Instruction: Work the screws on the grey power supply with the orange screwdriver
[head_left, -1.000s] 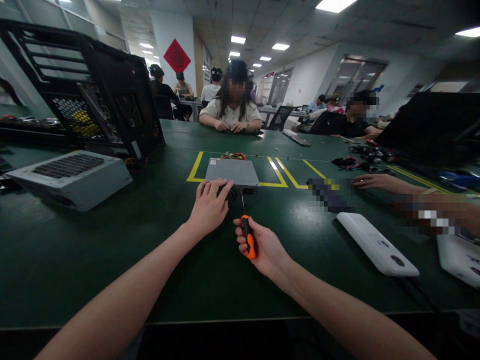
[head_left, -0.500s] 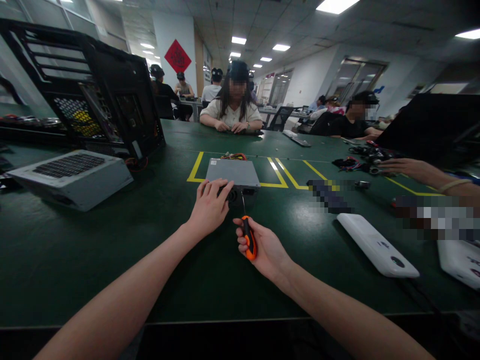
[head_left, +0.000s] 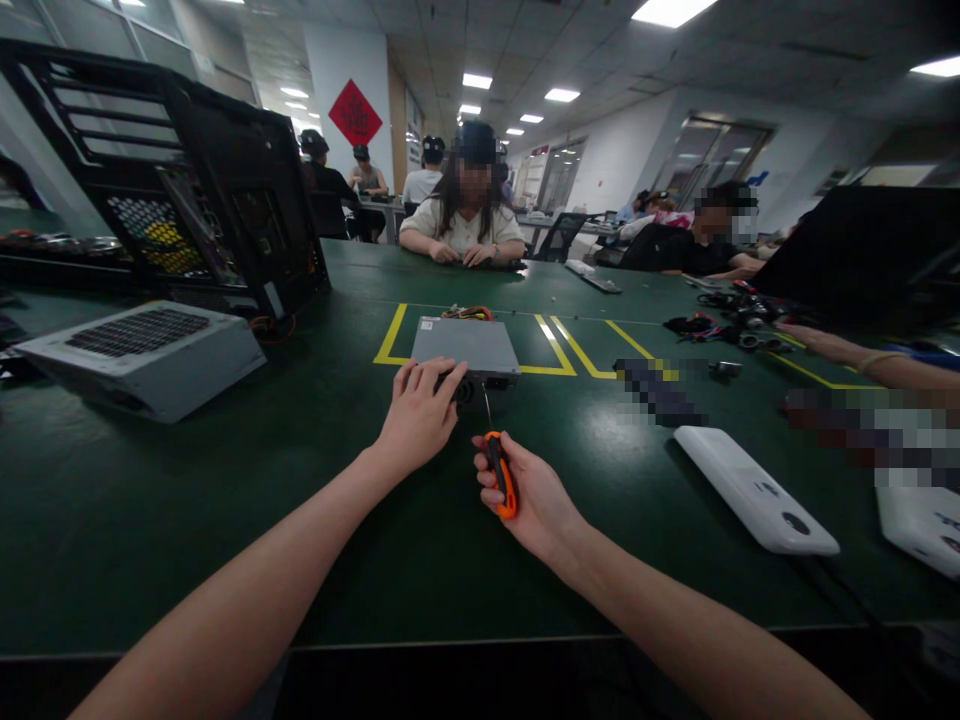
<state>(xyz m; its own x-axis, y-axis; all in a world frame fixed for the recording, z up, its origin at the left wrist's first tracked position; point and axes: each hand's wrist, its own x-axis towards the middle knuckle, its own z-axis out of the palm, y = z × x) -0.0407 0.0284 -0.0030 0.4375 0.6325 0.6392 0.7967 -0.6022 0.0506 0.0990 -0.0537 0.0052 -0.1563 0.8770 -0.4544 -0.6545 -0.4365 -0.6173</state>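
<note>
A grey metal computer power supply (head_left: 466,343) lies on the green table, its colored cables bunched behind it. My left hand (head_left: 421,405) grips its front left corner, fingers over the top edge, partly hiding the front face. In my right hand (head_left: 529,490) is a screwdriver (head_left: 502,477) with an orange and black handle, fingers wrapped round it. Its thin shaft points up at the front face, near the socket. Whether the tip sits in a screw is too small to tell.
At left stand an open black computer case (head_left: 217,200) and a second power supply (head_left: 150,355). A white power-bank-like device (head_left: 757,490) lies at right, near cables (head_left: 724,315) and a co-worker's hand (head_left: 817,342). Yellow tape (head_left: 390,335) marks the table. Another person sits opposite.
My right hand and the screwdriver handle have shifted very slightly right. The power supply and my left hand stay put. At far right the co-worker's hand has moved a little away to the right.
</note>
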